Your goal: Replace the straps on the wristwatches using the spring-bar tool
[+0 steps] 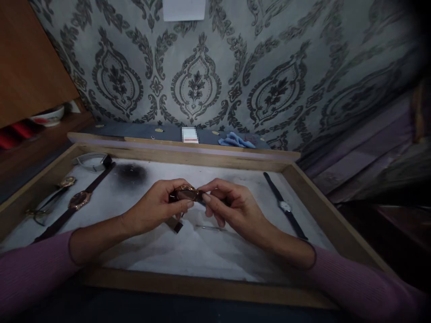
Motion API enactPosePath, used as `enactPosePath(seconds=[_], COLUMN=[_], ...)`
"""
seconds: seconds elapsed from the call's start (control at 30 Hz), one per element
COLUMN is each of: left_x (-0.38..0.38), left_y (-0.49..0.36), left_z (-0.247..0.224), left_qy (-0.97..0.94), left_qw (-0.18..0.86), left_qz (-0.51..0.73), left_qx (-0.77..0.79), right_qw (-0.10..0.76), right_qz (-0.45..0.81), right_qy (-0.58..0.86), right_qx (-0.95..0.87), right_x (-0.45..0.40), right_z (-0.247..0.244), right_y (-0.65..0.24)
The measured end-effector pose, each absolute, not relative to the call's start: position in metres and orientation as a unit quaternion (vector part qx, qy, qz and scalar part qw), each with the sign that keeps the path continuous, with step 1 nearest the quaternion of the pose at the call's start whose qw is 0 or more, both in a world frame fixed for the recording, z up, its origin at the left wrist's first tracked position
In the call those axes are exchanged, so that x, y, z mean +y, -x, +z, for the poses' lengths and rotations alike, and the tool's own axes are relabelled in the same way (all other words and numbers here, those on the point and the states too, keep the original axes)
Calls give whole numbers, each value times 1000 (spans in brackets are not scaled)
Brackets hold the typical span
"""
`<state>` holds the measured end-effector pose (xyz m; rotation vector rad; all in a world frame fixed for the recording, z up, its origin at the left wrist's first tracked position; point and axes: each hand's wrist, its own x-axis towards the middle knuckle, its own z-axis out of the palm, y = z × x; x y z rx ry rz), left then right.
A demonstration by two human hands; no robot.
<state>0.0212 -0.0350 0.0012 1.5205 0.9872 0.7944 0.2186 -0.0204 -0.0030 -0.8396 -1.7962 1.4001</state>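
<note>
Apparently, far white packet point(190, 134) unreadable, blurred; left hand point(151, 202) grips gold-toned watch point(186, 194), right hand point(234, 202) pinches its strap point(201, 196).

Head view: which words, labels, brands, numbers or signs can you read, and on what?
No text is readable.
White packet with red stripe: pixelated.
Held rose-gold watch: dial too blurred.
Rose-gold watch with dark brown strap: dial too blurred.
Small gold watch, far left: too small.
Silver watch with dark strap: dial too small.
</note>
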Motion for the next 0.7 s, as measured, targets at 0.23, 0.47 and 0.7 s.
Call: enactPosePath(seconds=[0.23, 0.47, 0.7], left_x=[-35, -35, -36], left_y=[-21, -21, -21], left_z=[1, 0, 0], left_qy=[-645, -640, -639], left_qw=[546, 552, 554], left_qz=[341, 341, 347], left_qx=[411, 411, 406], right_qw=[354, 343, 352], right_qz=[536, 526, 468], right_qy=[323, 334, 313], right_qx=[-695, -703, -748], right_x=[-20, -21, -22], right_z=[-5, -4, -6], right_y=[-219, -220, -220])
